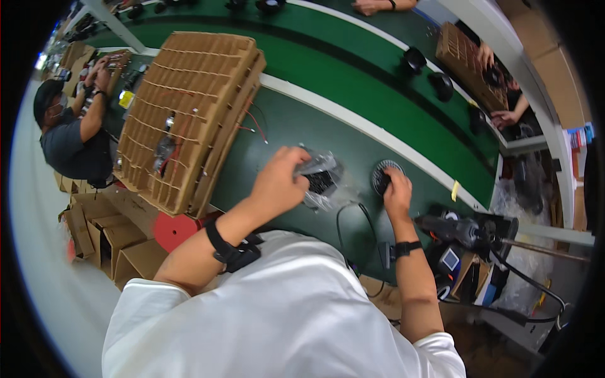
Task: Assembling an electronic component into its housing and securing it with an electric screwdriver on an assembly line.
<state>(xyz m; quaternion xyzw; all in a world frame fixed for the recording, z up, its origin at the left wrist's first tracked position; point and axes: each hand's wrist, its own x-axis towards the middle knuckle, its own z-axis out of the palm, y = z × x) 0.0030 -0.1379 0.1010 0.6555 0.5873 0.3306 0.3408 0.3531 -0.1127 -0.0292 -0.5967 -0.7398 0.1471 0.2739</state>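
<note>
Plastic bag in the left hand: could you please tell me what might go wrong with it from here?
The plastic bag looks thin and crumpled around something dark; if it is open, the contents could slip out of the left hand's hold.
The black cable loops close by on the bench and might snag the bag.
Red wires stick out beside the tray and could catch it if it passes there.

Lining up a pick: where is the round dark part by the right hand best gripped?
Probably by the rim of the round dark part, from the near right: its circular edge offers pinch points, and the right hand is at that side.
</note>
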